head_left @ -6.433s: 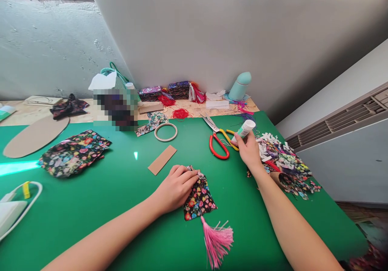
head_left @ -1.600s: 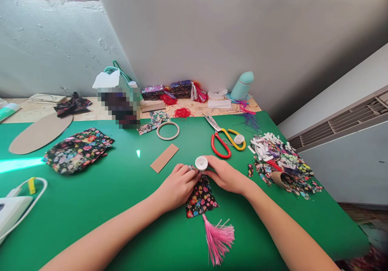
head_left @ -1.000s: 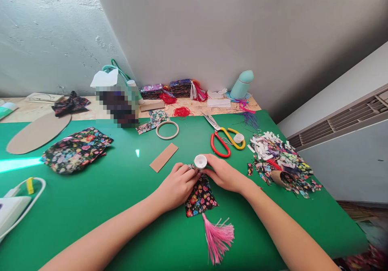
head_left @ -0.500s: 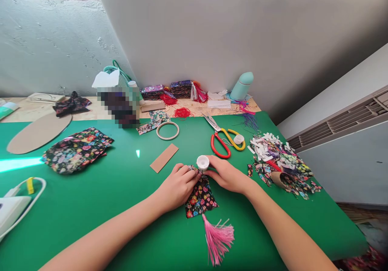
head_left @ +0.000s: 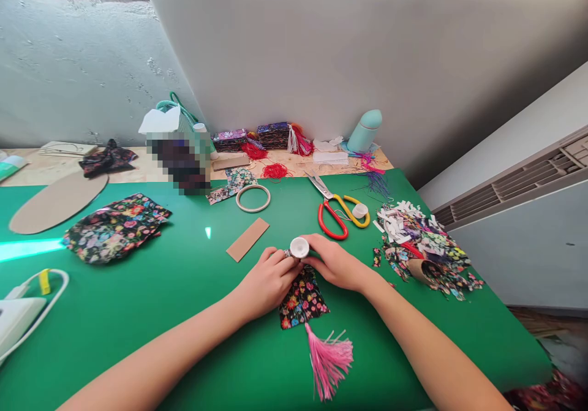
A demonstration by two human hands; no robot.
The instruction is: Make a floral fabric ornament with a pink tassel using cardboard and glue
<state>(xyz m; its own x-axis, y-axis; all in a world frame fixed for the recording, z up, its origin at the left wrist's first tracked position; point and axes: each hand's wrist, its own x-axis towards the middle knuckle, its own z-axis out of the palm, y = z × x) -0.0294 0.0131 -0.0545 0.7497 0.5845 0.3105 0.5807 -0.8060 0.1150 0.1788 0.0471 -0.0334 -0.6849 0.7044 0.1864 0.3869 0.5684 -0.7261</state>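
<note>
A black floral fabric piece (head_left: 303, 301) lies on the green table in front of me. My left hand (head_left: 272, 279) is closed on its upper end, fingers pinched together. In my right hand (head_left: 337, 261) is a small white bottle (head_left: 299, 248), gripped between thumb and fingers, with its round end facing up. Its lower part is hidden behind the fingers, right above the fabric's top edge. A pink tassel (head_left: 328, 359) hangs off the fabric's lower edge and lies spread on the table.
Scissors with red and yellow handles (head_left: 334, 218) lie ahead, a white cap (head_left: 359, 211) in one loop. Fabric scraps (head_left: 425, 245) are heaped at right. A cardboard strip (head_left: 248, 239), a tape roll (head_left: 253, 188) and floral cloth (head_left: 117, 227) are to the left.
The white bottle has shifted slightly left and tilted, along with my right hand. My left hand stays on the fabric, nearly still.
</note>
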